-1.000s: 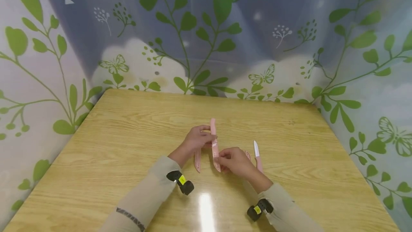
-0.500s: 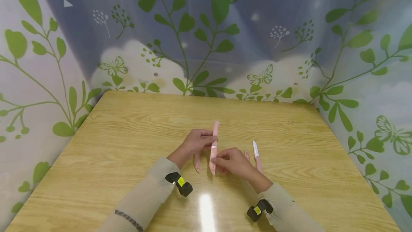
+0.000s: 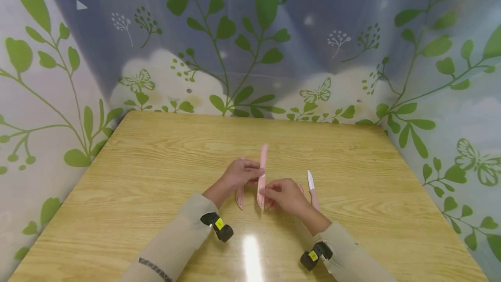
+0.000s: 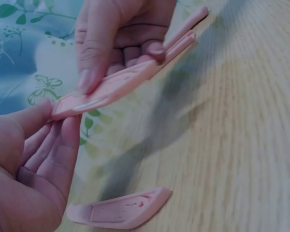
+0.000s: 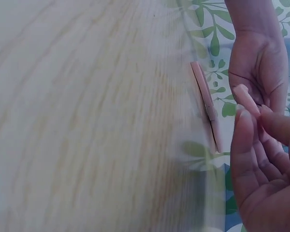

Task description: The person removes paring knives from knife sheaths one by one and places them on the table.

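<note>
A pink-handled knife with its blade end in a pink sheath is held up over the table. My left hand pinches it where handle and sheath meet. Thumb and fingers of my right hand grip the sheath nearer its tip. In the left wrist view, a pale strip shows along the slot of the held sheath. Partly behind my left hand, another sheathed pink knife lies on the table; the right wrist view shows this sheathed knife lengthwise.
Right of my right hand, an unsheathed knife with a white blade and pink handle lies on the wooden table. A pink sheath lies beside it, partly hidden by that hand. A leaf-patterned cloth surrounds the far side and both flanks.
The held knife and sheath have swung slightly, the handle end tipping to the right and the sheath tip shifting a little. Both hands keep their hold and have barely moved.
</note>
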{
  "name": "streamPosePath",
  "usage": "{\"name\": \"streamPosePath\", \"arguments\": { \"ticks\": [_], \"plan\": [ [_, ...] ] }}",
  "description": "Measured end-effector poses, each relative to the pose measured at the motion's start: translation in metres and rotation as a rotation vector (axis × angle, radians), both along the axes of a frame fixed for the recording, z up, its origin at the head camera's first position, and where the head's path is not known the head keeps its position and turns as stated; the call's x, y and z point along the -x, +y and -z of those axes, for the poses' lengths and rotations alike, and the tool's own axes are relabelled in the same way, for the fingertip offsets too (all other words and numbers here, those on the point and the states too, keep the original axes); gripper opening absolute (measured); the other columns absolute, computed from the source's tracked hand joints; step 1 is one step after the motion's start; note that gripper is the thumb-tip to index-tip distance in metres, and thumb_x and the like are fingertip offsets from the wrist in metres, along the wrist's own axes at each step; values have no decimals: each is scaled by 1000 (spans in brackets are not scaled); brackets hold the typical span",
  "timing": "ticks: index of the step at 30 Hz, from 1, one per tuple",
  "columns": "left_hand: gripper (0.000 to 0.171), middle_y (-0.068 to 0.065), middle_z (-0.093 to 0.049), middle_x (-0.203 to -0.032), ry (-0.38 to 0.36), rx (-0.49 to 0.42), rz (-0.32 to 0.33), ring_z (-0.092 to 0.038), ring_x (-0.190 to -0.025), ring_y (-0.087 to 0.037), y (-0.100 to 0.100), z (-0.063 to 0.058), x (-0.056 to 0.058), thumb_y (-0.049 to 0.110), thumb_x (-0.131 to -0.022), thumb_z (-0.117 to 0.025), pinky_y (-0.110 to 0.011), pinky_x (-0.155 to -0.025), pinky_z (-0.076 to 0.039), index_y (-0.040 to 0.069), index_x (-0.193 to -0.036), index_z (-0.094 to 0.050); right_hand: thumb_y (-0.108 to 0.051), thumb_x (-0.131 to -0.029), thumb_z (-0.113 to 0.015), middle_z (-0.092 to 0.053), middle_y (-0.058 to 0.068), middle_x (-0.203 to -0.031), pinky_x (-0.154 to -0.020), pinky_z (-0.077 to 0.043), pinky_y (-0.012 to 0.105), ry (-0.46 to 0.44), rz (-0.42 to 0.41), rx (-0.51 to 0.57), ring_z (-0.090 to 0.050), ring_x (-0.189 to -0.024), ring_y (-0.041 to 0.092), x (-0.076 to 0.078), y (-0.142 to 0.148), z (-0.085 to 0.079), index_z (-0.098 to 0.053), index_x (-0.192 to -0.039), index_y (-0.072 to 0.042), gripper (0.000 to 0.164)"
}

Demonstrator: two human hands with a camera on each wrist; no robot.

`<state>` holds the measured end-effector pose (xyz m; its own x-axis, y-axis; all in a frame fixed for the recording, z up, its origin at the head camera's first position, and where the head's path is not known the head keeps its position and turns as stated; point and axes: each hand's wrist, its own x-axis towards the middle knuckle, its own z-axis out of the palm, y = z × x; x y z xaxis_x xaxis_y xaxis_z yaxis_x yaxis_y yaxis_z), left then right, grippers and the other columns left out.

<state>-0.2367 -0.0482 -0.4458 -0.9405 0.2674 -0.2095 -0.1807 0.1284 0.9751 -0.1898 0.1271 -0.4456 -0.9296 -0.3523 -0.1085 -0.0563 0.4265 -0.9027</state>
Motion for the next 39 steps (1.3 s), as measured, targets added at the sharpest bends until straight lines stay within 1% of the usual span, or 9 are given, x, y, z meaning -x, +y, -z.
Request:
{"name": "streamPosePath", "arguments": {
  "ticks": [5, 10, 16, 22, 27, 31, 34, 37, 39],
  "plan": [
    [29, -25, -68, -107, 6, -3, 50, -69, -83, -25, -1, 0, -4, 10, -88, -68, -40, -79, -57, -6, -112, -63, -19, -89, -67, -65, 7, -62, -54, -56, 31, 29, 84, -6, -62, -56, 17, 2, 1, -1, -71, -85, -1, 19],
    [29, -25, -68, -107, 13, -7, 69, -69, -80, -23, -1, 0, -6, 9, -89, -66, -37, -76, -58, -6, -113, -63, -14, -90, -66, -64, 8, -64, -54, -56, 28, 16, 91, 64, -60, -56, 14, 4, 2, -1, -69, -87, 5, 19],
    [27, -25, -69, -105, 9, -14, 74, -68, -75, -19, -1, -1, -9, 8, -89, -66, -34, -74, -59, -6, -112, -63, -16, -91, -64, -67, 8, -66, -55, -57, 29, -7, 98, 58, -62, -57, 15, 4, 4, 0, -70, -88, 4, 21],
    [26, -25, -69, -105, 1, -17, 71, -67, -74, -16, 0, -1, -10, 7, -89, -66, -31, -71, -59, -6, -111, -64, -22, -93, -63, -71, 17, -77, -56, -58, 31, -8, 211, 88, -66, -60, 19, 8, 8, 2, -70, -89, 5, 28],
    [26, -22, -70, -104, 3, -2, 59, -66, -72, -13, -2, 0, -11, 9, -89, -66, -27, -67, -58, -4, -112, -65, -24, -94, -62, -70, 25, -94, -64, -59, 31, -36, 307, 178, -69, -73, 25, 12, 11, -3, -65, -104, 7, 34],
    [28, -22, -69, -105, 18, 19, 64, -67, -78, -19, -4, -2, -13, 11, -90, -65, -36, -74, -58, -3, -114, -64, -23, -95, -60, -65, 33, -105, -70, -59, 32, -33, 320, 285, -69, -81, 30, 14, 12, -10, -59, -115, 9, 38],
    [28, -21, -69, -107, 24, 37, 73, -67, -84, -22, -4, -4, -15, 12, -91, -64, -40, -79, -57, -3, -115, -64, -24, -95, -59, -62, 35, -111, -72, -59, 31, -44, 322, 347, -69, -81, 27, 16, 15, -13, -55, -120, 9, 41],
    [28, -20, -68, -109, 34, 56, 103, -66, -85, -20, -6, -4, -16, 13, -91, -64, -36, -78, -57, -2, -115, -64, -24, -95, -59, -61, 35, -114, -71, -59, 28, -68, 325, 388, -70, -78, 22, 19, 18, -13, -51, -124, 8, 44],
    [28, -19, -67, -112, 45, 58, 135, -65, -87, -17, -7, -4, -17, 13, -91, -64, -33, -78, -56, -2, -115, -65, -23, -95, -60, -65, 32, -109, -70, -59, 26, -90, 327, 415, -70, -76, 19, 21, 20, -14, -48, -127, 6, 45]
  ]
}}
